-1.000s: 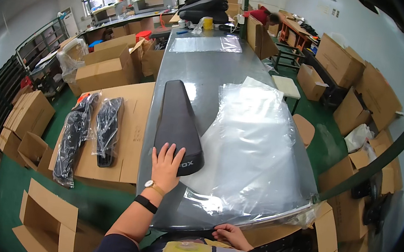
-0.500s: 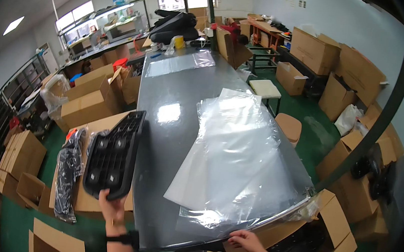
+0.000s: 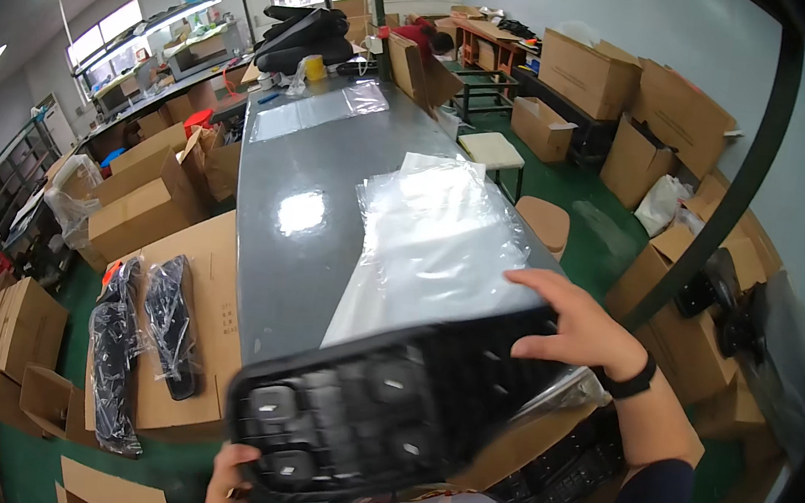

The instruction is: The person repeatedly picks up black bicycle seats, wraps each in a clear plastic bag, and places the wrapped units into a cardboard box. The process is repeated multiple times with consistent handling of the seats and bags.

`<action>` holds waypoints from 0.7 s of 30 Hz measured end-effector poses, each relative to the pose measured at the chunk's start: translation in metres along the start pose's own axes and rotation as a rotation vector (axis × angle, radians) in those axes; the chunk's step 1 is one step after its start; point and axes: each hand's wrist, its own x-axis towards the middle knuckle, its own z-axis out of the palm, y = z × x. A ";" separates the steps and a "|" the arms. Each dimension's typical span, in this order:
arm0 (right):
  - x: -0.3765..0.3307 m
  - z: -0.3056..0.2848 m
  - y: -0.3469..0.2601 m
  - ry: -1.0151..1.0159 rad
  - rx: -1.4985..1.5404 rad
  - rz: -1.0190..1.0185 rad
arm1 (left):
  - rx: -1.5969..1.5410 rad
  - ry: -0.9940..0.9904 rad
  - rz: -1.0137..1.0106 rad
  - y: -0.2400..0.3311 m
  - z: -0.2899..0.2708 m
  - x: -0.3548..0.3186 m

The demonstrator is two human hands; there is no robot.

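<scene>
Across the near end of the table, a long black moulded plastic panel is held up in front of me, tilted, its ribbed face with several raised mounts showing. My left hand is closed on its lower left end, with the thumb on the edge. At the other end, my right hand has its thumb and fingers spread apart; the thumb overlaps the panel's edge, and whether it touches I cannot tell. Behind the panel, a stack of clear plastic bags lies on the grey table, partly hidden.
Left of the table, two plastic-wrapped black parts lie on a large carton. An open carton with black parts stands at the near right. A green post rises at the right corner. A person is at the back.
The panel has swung from upright at the table's left edge to lying across in front of me. My right hand has risen from the table's front edge to its right end.
</scene>
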 end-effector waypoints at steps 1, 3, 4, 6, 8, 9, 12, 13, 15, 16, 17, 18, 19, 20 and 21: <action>0.000 0.006 0.016 -0.138 -0.035 -0.038 | 0.073 -0.149 -0.102 0.001 0.037 0.007; -0.016 0.022 0.042 -0.580 0.139 0.161 | 0.227 -0.421 -0.242 -0.011 0.064 0.030; -0.040 0.041 0.065 -0.738 0.560 0.418 | 0.263 -0.483 -0.269 -0.022 0.078 0.044; -0.106 0.068 0.079 -0.713 1.093 0.814 | 0.350 -0.534 -0.447 -0.039 0.095 0.074; -0.160 0.081 0.078 -0.414 1.208 0.982 | 0.373 -0.593 -0.496 -0.059 0.119 0.092; -0.185 0.086 0.075 -0.262 1.227 1.029 | 0.362 -0.596 -0.489 -0.072 0.127 0.098; -0.255 0.110 0.064 0.266 1.398 1.076 | 0.659 -0.502 -0.317 -0.112 0.104 0.119; -0.275 0.117 0.057 0.478 1.484 1.102 | 0.790 -0.503 -0.253 -0.115 0.104 0.119; -0.320 0.129 0.050 0.702 1.459 1.131 | 1.441 -0.590 0.140 -0.120 0.099 0.115; -0.338 0.133 0.046 0.788 1.420 1.075 | 1.662 -0.651 0.327 -0.127 0.095 0.114; -0.350 0.134 0.042 0.867 1.377 1.016 | 1.872 -0.704 0.532 -0.133 0.089 0.113; -0.362 0.132 0.038 0.893 1.366 0.982 | 1.890 -0.699 0.447 -0.144 0.079 0.113; -0.358 0.128 0.025 0.987 1.348 0.982 | 1.873 -0.708 0.490 -0.148 0.074 0.114; -0.364 0.128 0.024 1.007 1.330 0.980 | 1.855 -0.715 0.531 -0.150 0.068 0.114; -0.371 0.127 0.024 1.024 1.312 0.979 | 1.837 -0.718 0.571 -0.153 0.062 0.115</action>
